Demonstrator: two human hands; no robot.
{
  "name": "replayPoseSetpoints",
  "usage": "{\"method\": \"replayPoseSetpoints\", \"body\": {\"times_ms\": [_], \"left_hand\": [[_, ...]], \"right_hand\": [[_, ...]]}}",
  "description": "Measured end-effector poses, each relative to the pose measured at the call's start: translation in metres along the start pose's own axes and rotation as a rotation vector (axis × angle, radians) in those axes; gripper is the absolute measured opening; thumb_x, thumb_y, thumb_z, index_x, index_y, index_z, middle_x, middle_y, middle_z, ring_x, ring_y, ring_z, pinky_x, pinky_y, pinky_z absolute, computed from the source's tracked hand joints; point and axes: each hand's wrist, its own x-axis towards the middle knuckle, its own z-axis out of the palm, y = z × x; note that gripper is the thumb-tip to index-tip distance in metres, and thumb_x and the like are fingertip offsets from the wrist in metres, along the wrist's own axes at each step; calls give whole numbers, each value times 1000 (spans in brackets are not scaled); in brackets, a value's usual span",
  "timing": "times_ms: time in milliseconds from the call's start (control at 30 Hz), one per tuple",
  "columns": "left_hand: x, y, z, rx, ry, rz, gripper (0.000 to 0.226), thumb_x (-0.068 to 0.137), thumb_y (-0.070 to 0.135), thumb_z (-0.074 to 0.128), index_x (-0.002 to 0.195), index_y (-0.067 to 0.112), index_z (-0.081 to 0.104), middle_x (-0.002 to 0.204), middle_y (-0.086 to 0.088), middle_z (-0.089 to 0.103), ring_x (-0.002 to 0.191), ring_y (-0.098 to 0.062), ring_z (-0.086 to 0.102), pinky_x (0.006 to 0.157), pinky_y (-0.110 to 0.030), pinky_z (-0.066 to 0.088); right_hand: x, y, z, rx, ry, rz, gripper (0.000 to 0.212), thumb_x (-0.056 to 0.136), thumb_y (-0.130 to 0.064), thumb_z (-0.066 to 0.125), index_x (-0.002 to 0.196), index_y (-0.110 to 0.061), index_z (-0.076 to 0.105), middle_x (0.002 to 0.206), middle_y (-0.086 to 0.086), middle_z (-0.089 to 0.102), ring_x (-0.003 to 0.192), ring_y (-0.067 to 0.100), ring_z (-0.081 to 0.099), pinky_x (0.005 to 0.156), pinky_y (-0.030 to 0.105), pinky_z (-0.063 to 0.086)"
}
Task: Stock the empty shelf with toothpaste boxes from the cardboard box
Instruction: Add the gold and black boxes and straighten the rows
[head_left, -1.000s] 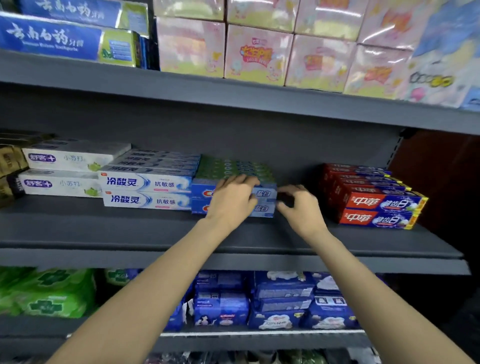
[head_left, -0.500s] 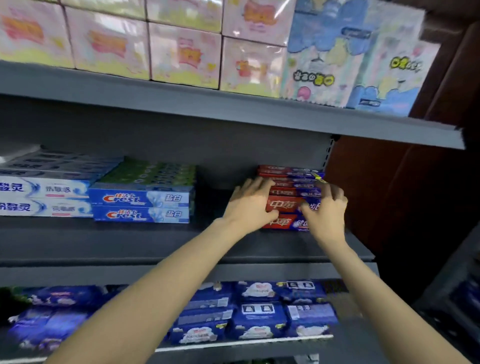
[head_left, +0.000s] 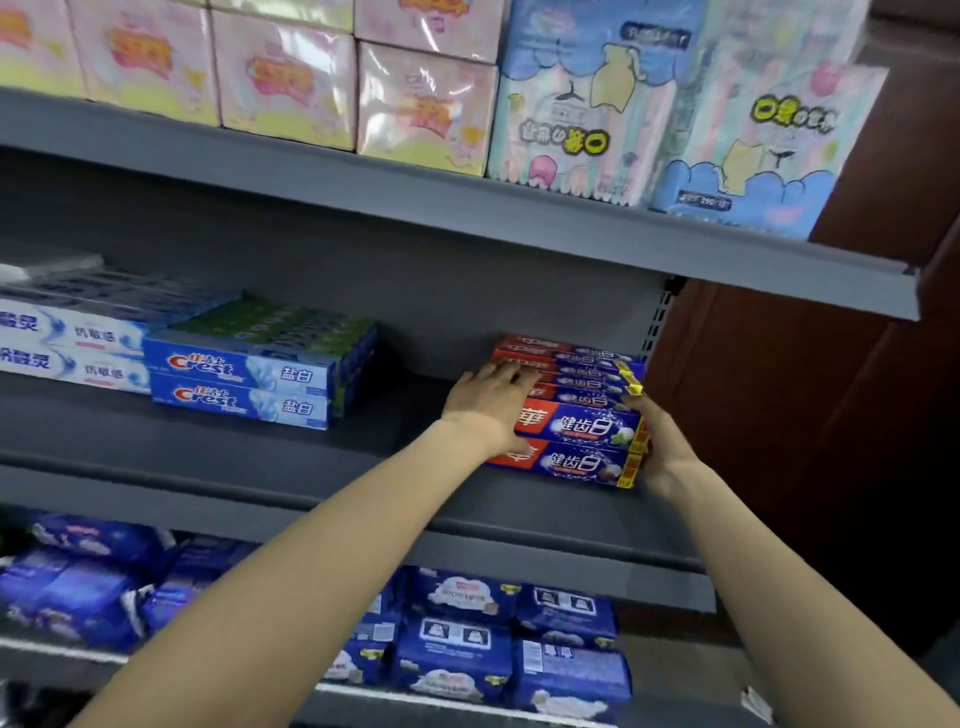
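Two hands are on the stack of red and blue toothpaste boxes (head_left: 576, 415), which stands at the right end of the middle shelf (head_left: 218, 452), near the perforated upright of the rack. We see the left hand (head_left: 491, 402) lying on the left end of the stack, its fingers stretched flat over the top boxes and its thumb low, against the bottom front box. The right hand (head_left: 657, 436) is pressed to the right end of the stack, beside the yellow box flaps; its fingers look rather straight, but part of them is hidden behind the boxes, so we cannot tell if they curl around anything. The stack rests on the shelf and its two front boxes show white characters on blue. On the same shelf, well apart to the left, there are blue Crest boxes (head_left: 244, 387) in two layers, and just beside them white toothpaste boxes (head_left: 67, 348) that run out of the picture. On the upper shelf (head_left: 363, 208) stand pink packs (head_left: 291, 78) and pale blue packs (head_left: 587, 114) with cartoon drawings. On the lower shelf we see dark blue packs (head_left: 457, 660). The cardboard box we cannot see in this view.
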Motion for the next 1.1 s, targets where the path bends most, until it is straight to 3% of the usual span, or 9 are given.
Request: {"method": "replayPoseSetpoints", "body": {"times_ms": [67,200,433,600,700,800,900,1000,1100], "left_hand": [[1,-1,1,-7,9,-5,94,77,47,71,150,27,16,156,0,21,142,-23,22,114,-40,20],[2,-4,5,-3,16,-23,94,78,47,71,151,25,15,156,-1,21,142,-25,22,114,-40,21],[10,-17,7,25,40,-41,92,78,44,71,150,24,16,157,-1,21,143,-25,20,114,-42,22],[17,-17,8,40,62,-34,86,79,40,72,147,23,23,153,-5,27,140,-28,25,111,-45,25],[20,-17,12,-67,46,-61,85,79,35,73,147,26,22,156,-9,19,142,-34,19,111,-47,29],[18,-17,14,-93,33,-98,86,81,37,72,147,31,18,156,-12,15,143,-38,15,112,-49,28],[16,-16,15,39,91,-94,86,80,44,69,148,30,18,155,-11,20,144,-33,13,115,-50,15],[18,-15,18,142,148,-17,89,80,46,68,149,22,17,156,-8,19,146,-27,10,118,-48,4],[20,-13,23,111,156,53,93,79,46,68,150,21,13,156,-4,21,144,-24,18,118,-43,7]], "right_hand": [[3,2,-3,6,-53,13,61,77,-35,67,133,-19,48,116,16,67,96,33,68,75,47,57],[11,2,-3,-34,-91,6,52,82,-36,59,127,-11,54,107,15,70,89,30,68,81,43,55],[23,9,20,-14,-1,-1,46,81,-40,60,119,-14,55,101,13,70,79,27,70,69,37,57],[31,5,21,-42,93,-75,82,59,-46,71,134,-29,42,122,15,61,94,34,68,80,52,56],[27,1,21,-65,48,-108,63,81,-33,63,138,-29,35,112,15,64,89,32,68,79,48,56],[31,2,15,-75,16,-86,60,81,-37,63,135,-19,43,111,17,68,88,32,70,79,45,56],[37,4,8,-3,-22,-84,52,86,-46,55,126,-13,53,109,16,69,94,32,67,85,47,53],[43,4,6,54,-10,-52,44,89,-50,47,109,-14,61,87,10,74,85,28,67,76,41,53],[50,5,6,10,1,-29,39,88,-48,53,105,-14,61,73,6,74,73,25,69,71,39,53]]}}
